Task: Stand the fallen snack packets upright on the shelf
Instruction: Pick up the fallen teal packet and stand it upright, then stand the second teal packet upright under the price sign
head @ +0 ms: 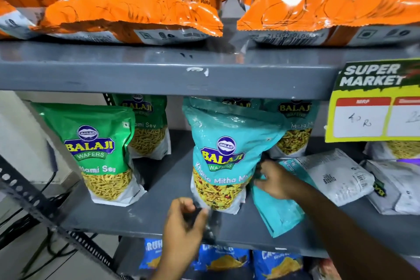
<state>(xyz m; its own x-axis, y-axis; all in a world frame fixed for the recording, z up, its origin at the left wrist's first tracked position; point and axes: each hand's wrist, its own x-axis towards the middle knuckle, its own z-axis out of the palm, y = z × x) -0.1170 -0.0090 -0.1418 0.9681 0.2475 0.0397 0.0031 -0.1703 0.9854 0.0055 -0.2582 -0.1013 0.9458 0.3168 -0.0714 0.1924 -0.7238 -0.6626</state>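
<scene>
A teal Balaji Khatta Mitha Mix packet (223,159) stands upright at the middle of the grey shelf (159,213). My left hand (184,223) is blurred at its bottom left corner, fingers curled; whether it holds the corner is unclear. Right of it, a fallen teal packet (278,213) lies flat, back side up, its top toward the front edge. My right hand (276,180) grips this packet at its near left edge. Another fallen packet (400,188) lies white side up at the far right. Two green Sev packets (102,154) stand upright on the left.
Orange snack bags (136,9) lie on the shelf above. A yellow price tag (372,107) hangs from that upper shelf's edge at the right. More upright packets (295,129) stand at the back. Blue packets (222,259) fill the shelf below. A perforated metal strut (34,202) crosses the lower left.
</scene>
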